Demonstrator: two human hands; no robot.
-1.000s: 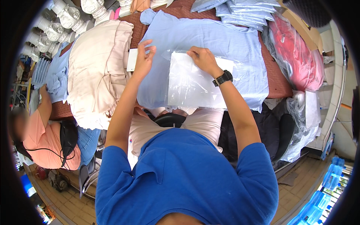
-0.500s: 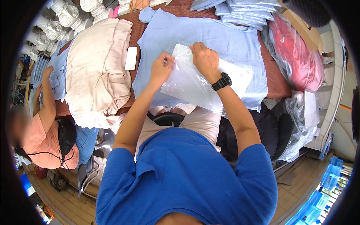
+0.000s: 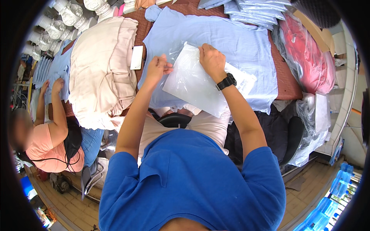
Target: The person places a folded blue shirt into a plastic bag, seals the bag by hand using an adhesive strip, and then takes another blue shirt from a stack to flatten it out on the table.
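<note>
A clear plastic bag [image 3: 192, 82] with a white sheet showing in it lies tilted over a spread light-blue garment [image 3: 243, 42]. My right hand [image 3: 212, 61] is closed on the bag's upper right edge, its fingertips partly hidden behind the knuckles. My left hand [image 3: 157, 69] is just left of the bag, fingers apart, with nothing seen in it. Beneath my right wrist, more white paper or film [image 3: 242, 80] pokes out on the garment. A black watch [image 3: 227, 81] is on my right wrist.
Beige folded cloth [image 3: 102, 69] is heaped on the left, beside a small white card [image 3: 136, 57]. Bagged blue garments [image 3: 254, 11] are stacked at the far right, near bagged red cloth [image 3: 304, 54]. A co-worker [image 3: 54, 142] sits at the left, hands on blue cloth.
My left hand has come off the bag and moved left, its fingers opening. My right hand still grips the bag, which now lies flatter. The co-worker's hands have shifted.
</note>
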